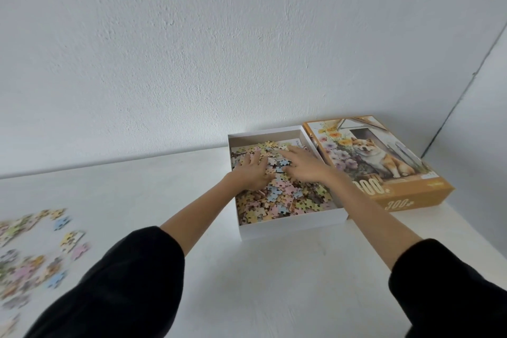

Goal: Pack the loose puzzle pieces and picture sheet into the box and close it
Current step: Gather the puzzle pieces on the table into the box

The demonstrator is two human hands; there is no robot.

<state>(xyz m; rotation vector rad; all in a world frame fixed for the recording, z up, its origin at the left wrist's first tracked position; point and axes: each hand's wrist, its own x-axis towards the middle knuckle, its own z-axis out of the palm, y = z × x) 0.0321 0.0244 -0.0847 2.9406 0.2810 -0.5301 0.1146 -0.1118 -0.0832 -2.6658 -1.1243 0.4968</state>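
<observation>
At centre frame, both the left hand [253,170] and right hand [304,166] lie spread flat, holding nothing, on light, slippery puzzle pieces [285,197] in the box [290,223] (best scooped in handfuls).

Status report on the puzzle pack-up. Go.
Left hand and right hand flat on pieces in box, open. Lid off, beside box. Loose pieces remain on table.

Pastel puzzle pieces [285,195], white box [290,225], orange dog-print lid [378,162], black sleeves [131,282]
</observation>
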